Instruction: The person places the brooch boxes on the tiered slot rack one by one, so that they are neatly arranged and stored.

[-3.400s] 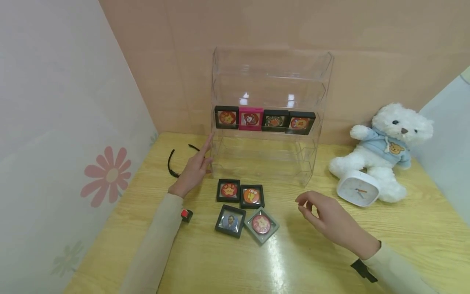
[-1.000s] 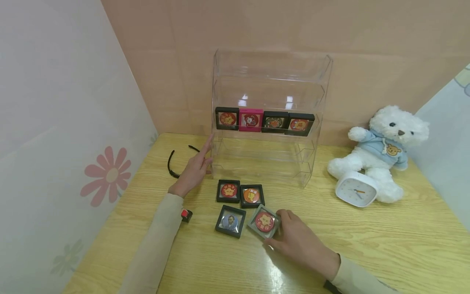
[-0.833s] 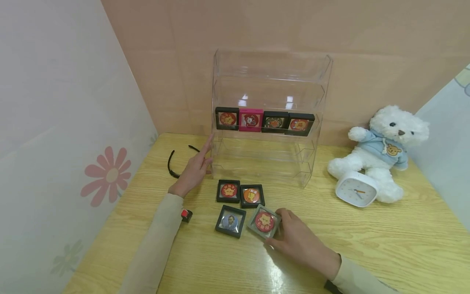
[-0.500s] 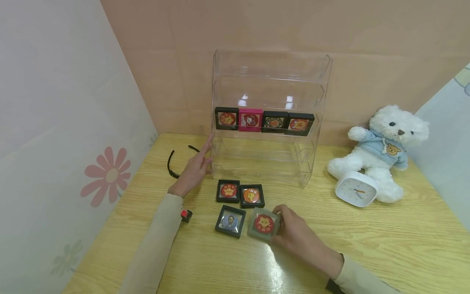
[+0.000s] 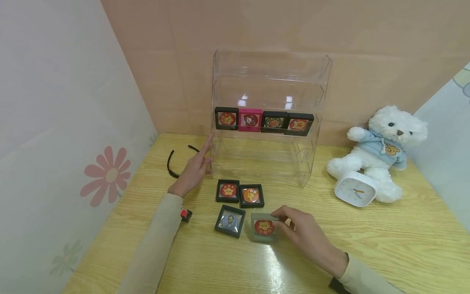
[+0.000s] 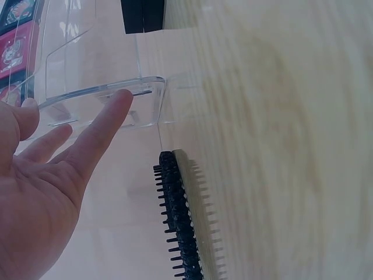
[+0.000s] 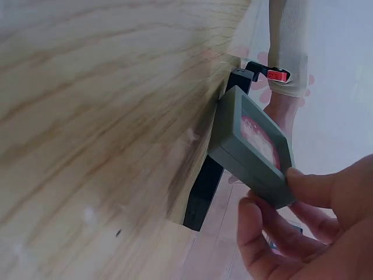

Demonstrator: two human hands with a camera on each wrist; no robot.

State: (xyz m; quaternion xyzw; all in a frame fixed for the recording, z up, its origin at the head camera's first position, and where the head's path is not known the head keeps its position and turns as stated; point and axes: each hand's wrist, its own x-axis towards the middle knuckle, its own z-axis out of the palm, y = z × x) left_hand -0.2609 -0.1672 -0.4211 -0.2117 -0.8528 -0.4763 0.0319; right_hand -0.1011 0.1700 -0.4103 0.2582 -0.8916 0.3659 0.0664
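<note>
A peach wall backs the wood-grained counter; left of the counter, a pale wall bears a pink flower.

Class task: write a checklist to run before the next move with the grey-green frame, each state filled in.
1. Right grip holds the grey-green frame: ok, pinched at one edge.
2. Left grip at the clear rack's side: ok.
3. Gap between grey-green frame and portrait frame: ok.
4. Whole grey-green frame off the table: cannot tell.
5. Room in the rack's middle row: not ok, four frames span it.
</note>
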